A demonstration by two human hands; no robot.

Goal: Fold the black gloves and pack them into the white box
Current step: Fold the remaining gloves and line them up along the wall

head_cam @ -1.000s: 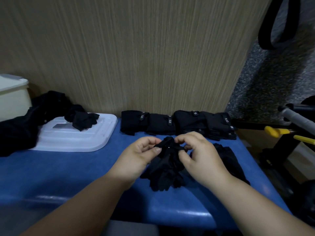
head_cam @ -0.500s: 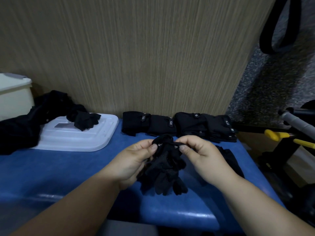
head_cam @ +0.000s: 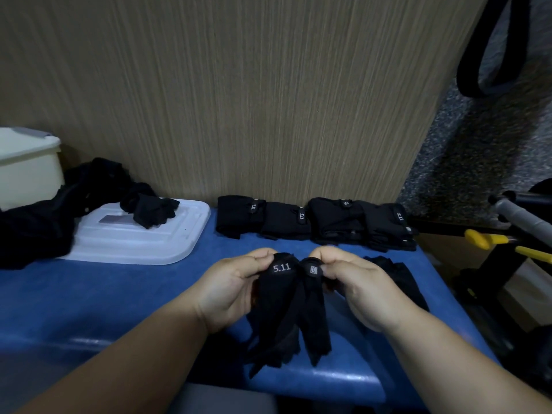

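Two gloves (head_cam: 286, 309) now hang straightened, cuffs pinched by left hand (head_cam: 230, 291) and right hand (head_cam: 364, 291).

Blue counter (head_cam: 104, 294) runs L to R, glossy along its front edge. Behind it, a tan wood-grain wall panel (head_cam: 239, 100) w/ fine vertical streaks fills most of the view. To the R of the panel, a grey speckled surface (head_cam: 478, 144). Top R, a black strap loop (head_cam: 467, 70) hangs down. Far R, beyond the counter's end: a grey bar (head_cam: 522, 216), two yellow handles (head_cam: 484, 238) just below it, and a black frame (head_cam: 501, 264) under those.
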